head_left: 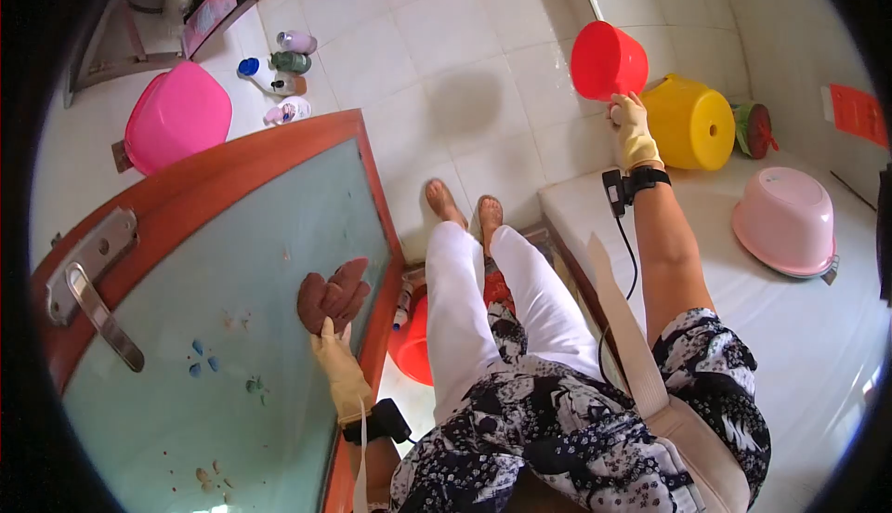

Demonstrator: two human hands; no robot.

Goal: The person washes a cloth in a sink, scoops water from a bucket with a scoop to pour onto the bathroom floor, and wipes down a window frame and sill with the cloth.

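My left hand, in a pale yellow rubber glove, is closed on a folded reddish-brown cloth. The cloth is in front of the frosted glass of the door; whether it touches the glass I cannot tell. My right hand, also gloved, reaches out to the far right. Its fingers grip a small red plastic tub at its near edge. Just right of that hand lies a yellow bucket, its round base facing me.
A pink basin and several bottles stand beyond the door. To the right, a light pink basin rests upside down on a white ledge. A red tub is beside my legs. The door handle juts out at left.
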